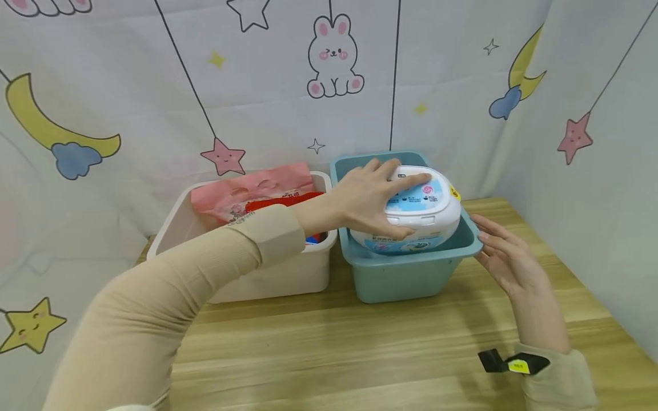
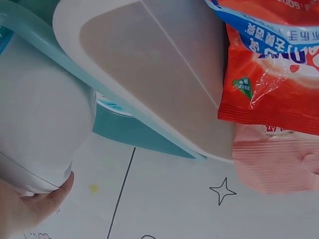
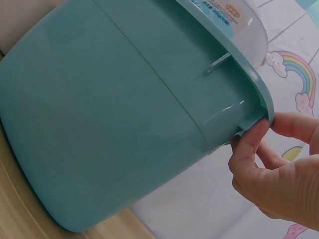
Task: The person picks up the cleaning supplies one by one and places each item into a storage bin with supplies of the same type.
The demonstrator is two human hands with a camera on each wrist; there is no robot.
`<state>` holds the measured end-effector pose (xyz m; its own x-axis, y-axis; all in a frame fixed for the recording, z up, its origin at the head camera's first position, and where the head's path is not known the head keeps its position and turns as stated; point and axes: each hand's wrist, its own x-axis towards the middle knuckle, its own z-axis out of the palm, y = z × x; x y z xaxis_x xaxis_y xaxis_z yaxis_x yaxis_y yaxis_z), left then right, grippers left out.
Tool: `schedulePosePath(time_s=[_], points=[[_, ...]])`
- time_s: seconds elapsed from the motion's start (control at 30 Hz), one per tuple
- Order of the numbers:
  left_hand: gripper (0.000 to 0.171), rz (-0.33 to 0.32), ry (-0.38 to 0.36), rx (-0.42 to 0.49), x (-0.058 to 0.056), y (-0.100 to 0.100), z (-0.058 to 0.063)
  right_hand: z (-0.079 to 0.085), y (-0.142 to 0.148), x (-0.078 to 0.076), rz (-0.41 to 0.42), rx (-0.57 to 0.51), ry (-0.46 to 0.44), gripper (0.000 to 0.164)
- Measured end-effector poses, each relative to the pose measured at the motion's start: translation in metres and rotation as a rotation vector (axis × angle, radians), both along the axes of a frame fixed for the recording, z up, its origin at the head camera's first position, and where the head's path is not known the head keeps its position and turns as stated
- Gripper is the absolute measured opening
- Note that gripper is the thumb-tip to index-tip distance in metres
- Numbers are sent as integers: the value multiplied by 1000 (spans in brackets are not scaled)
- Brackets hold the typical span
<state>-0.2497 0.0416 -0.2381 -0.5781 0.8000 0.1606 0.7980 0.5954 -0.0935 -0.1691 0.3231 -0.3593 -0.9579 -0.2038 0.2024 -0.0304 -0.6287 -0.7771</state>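
My left hand (image 1: 367,200) spans the lid of a white plastic tub (image 1: 442,222) with a blue printed label, thumb on the near side and fingers over the top. The tub sits tilted in the mouth of a teal bin (image 1: 403,282), its body partly below the rim. In the left wrist view the white tub (image 2: 40,109) shows at the left, with a fingertip at its edge. My right hand (image 1: 506,251) is at the bin's right end. In the right wrist view, thumb and fingers of the right hand (image 3: 269,169) pinch the rim of the teal bin (image 3: 109,109).
Left of the teal bin stands a cream bin (image 1: 277,279) holding a pink packet (image 1: 252,188) and a red bag (image 2: 274,89). Both bins rest on a wooden table (image 1: 319,348) against a printed curtain (image 1: 277,80). A black strap (image 1: 514,362) is on the right wrist.
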Motion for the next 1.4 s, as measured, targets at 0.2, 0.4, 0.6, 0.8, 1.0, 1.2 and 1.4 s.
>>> schedulePosePath(time_s=[0.2, 0.4, 0.6, 0.8, 1.0, 1.2, 1.4], points=[[88, 4, -10, -33, -3, 3, -9, 0, 0, -1, 0, -5, -5, 37], [87, 6, -15, -53, -4, 5, -14, 1, 0, 0, -11, -8, -22, 37], [86, 19, -37, -79, -6, 6, -19, 1, 0, 0, -11, -18, -30, 37], [86, 31, -72, -101, -7, 11, -23, 1, 1, 0, -11, -22, -37, 37], [85, 40, -85, -145, -10, 17, -26, 2, 1, -1, -9, -16, -38, 37], [85, 33, -114, -175, -11, 21, -28, 2, 2, 0, -11, -13, -41, 37], [84, 47, -116, -205, -12, 21, -29, 2, 1, 0, -6, -6, -34, 37]])
